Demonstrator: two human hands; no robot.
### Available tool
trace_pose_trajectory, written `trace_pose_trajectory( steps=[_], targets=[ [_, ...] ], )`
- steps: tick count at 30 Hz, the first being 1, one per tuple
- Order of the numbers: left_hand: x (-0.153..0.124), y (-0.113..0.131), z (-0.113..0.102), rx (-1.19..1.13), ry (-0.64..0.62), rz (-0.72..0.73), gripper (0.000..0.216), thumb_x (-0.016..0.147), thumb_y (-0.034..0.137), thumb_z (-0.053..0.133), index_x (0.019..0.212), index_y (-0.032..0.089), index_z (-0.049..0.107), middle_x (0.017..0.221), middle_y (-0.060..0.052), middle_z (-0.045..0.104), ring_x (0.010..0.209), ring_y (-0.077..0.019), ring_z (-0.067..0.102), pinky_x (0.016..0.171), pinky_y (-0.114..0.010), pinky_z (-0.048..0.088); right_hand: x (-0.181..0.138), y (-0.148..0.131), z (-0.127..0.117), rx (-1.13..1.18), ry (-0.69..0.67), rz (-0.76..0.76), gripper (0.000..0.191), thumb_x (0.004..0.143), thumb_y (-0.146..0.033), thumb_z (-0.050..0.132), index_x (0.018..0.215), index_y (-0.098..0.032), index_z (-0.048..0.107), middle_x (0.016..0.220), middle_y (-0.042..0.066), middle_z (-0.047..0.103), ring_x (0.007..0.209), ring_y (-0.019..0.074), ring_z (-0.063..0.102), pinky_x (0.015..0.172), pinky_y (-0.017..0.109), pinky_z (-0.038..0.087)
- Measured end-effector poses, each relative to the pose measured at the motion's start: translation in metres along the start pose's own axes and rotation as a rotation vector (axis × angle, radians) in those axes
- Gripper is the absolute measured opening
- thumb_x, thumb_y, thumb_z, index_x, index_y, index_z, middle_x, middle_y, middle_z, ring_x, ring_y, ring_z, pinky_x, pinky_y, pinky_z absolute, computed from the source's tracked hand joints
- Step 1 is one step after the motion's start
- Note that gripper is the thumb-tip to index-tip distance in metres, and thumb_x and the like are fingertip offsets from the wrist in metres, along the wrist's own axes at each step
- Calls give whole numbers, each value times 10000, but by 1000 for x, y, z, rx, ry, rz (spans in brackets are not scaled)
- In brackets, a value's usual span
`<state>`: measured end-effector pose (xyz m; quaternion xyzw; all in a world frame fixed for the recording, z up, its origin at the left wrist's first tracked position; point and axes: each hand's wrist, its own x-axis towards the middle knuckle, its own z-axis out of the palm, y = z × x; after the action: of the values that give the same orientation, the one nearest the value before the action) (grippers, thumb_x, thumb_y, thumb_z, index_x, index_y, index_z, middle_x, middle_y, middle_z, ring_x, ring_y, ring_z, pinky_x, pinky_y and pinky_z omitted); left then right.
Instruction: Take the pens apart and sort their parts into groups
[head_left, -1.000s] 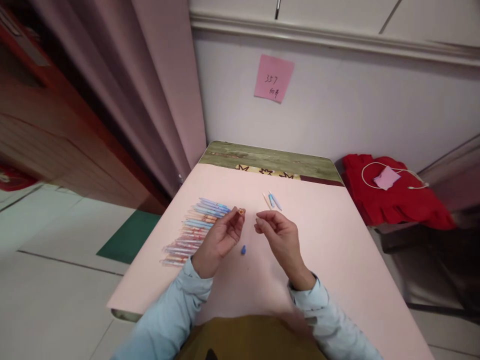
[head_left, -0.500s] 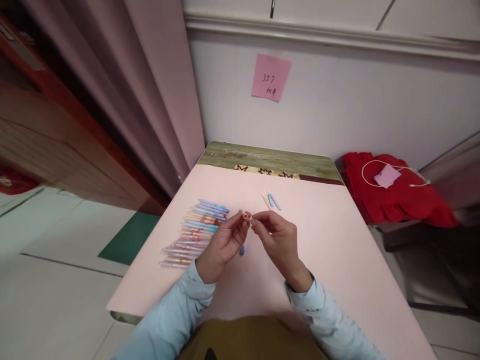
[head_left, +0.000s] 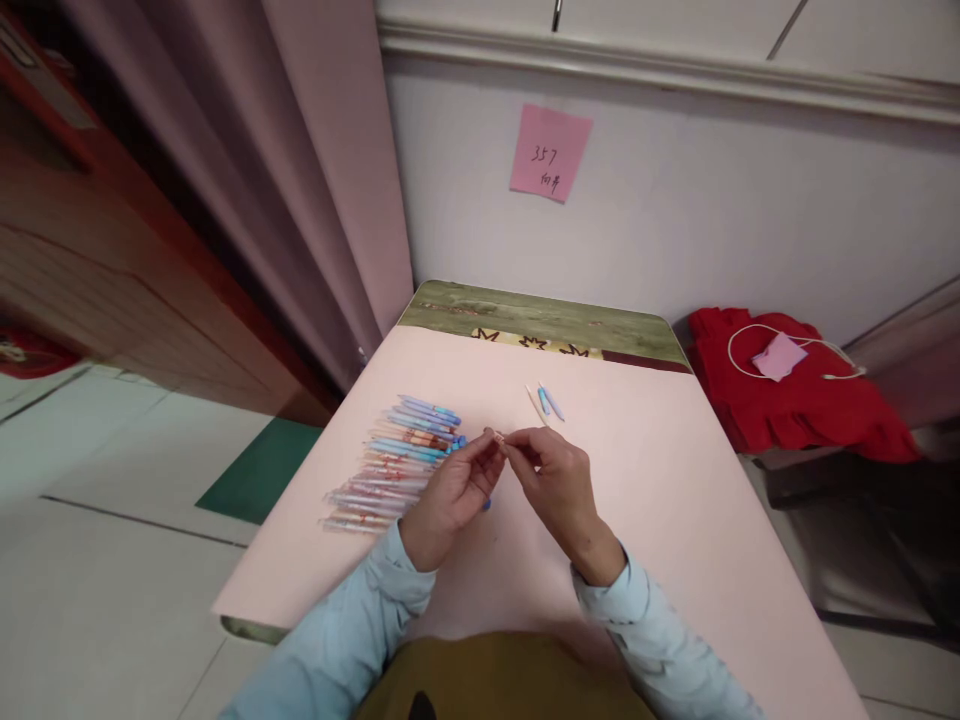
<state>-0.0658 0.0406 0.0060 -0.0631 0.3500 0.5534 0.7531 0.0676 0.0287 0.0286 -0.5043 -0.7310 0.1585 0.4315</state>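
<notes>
My left hand [head_left: 459, 488] is closed around a small pale pen part [head_left: 496, 436] that is mostly hidden by the fingers. At its end, the thumb and forefinger of my right hand [head_left: 551, 475] pinch together, touching it; whether they grip a separate small piece is too small to tell. Left of my hands lies a row of pens [head_left: 401, 455] in blue, orange, pink and clear tones, side by side. Beyond my right hand are a few loose pen pieces [head_left: 551, 402], one of them cream and thin. Some blue bits [head_left: 455, 443] show beside my left hand.
The pens rest on a table with a pale pink cover [head_left: 660, 520]. A green board [head_left: 540, 305] edges its far side, against a wall with a pink note [head_left: 551, 152]. Red cloth [head_left: 810, 415] with a white cable is at right; a curtain [head_left: 322, 160] hangs at left.
My hands have drawn closer around the small part, and its round orange end no longer shows. The left hand has turned slightly. The camera view has shifted a little.
</notes>
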Motion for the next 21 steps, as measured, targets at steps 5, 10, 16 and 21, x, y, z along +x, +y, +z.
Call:
trace_pose_trajectory(
  steps=[5,10,16,21],
  targets=[
    [4,-5,-5,18,-13,-1,136,856,5,620,762,99,649,711,-32,706,608,-86,680,661,-169,581,0,3,1,-22,-11,6,59,876,-209,655,830,-193,688,759,15,702,654,138,647,623,238,494],
    [4,-4,-5,1,-18,-36,127,869,28,622,768,100,648,714,-38,707,608,-85,678,640,-160,581,-2,4,-1,55,-1,56,63,873,-239,664,833,-195,687,774,16,704,633,122,644,621,226,512],
    [3,1,-5,4,-23,-113,155,929,81,559,800,74,646,716,-58,699,589,-84,670,560,-136,555,-7,5,-5,42,-1,46,46,867,-234,671,867,-194,694,769,9,687,618,108,629,613,211,505],
    [7,-7,-11,34,-19,-70,103,898,64,598,811,91,647,702,-31,695,582,-85,661,536,-154,536,-7,8,1,-7,-34,10,127,891,-227,633,997,-198,698,852,25,696,665,110,642,652,212,496]
  ],
)
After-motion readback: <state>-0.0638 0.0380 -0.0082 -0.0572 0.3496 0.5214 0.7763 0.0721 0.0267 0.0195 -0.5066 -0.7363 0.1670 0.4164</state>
